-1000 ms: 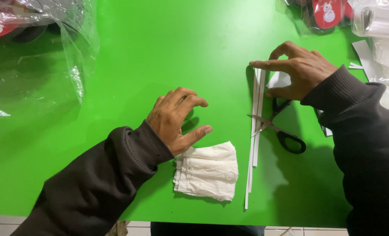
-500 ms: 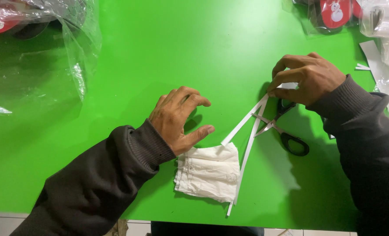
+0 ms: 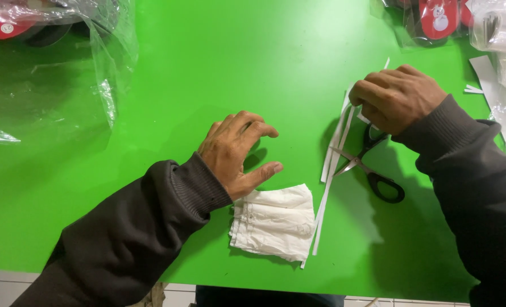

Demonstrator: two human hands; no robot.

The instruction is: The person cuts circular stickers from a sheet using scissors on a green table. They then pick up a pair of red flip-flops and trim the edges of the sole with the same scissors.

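Right hand (image 3: 398, 96) fingers closed on white paper strips (image 3: 334, 162), left hand (image 3: 236, 150) fingers loosely spread

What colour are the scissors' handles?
Black, seen from the head view: scissors lying beside the right hand.

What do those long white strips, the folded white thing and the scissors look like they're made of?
The white strips pinched in the right hand look like thin matte paper: flat, straight-edged, slightly bowed. The folded white piece beside the left hand seems soft tissue or thin cloth, crinkled and layered; which one is unclear. The scissors have dull grey, probably metal blades and black, likely plastic handles.
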